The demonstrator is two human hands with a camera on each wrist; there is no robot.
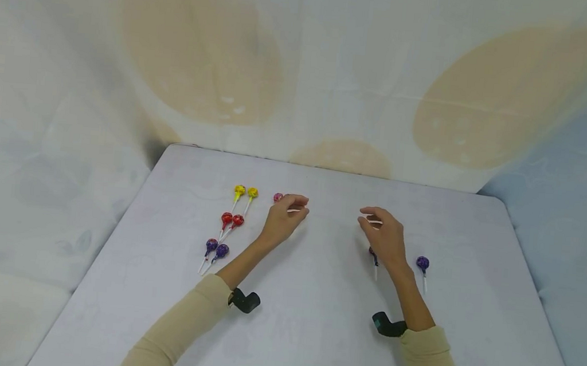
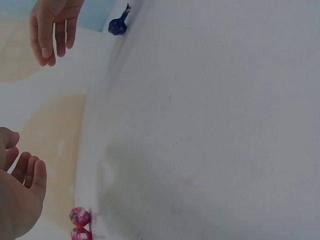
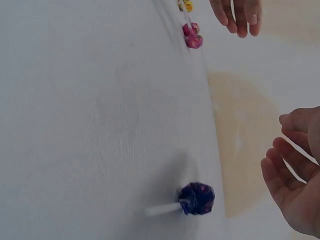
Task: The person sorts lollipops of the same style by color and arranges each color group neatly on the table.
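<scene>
Pink lollipops (image 3: 192, 35): two heads side by side on the table (image 1: 313, 322), far-centre, just left of the left hand (image 1: 284, 219); in head view only one pink head shows at its fingertips. Left hand hovers w/ fingers loosely curled; a white stick seems to lie between thumb & fingers, but can't tell if it's pinched. Right hand (image 1: 385, 236) sits to the right, well apart from the left, fingers loosely bent round a thin white stick (image 3: 300, 165); grip not clear either. Purple lollipop (image 3: 196, 198) lies just under/near the right hand, partly hidden by the wrist in head view. Another purple lollipop (image 1: 423, 265) further right. On the left: yellow pair (image 1: 245, 192) far, red pair (image 1: 232, 220) mid, purple pair (image 1: 216, 250) near.
</scene>
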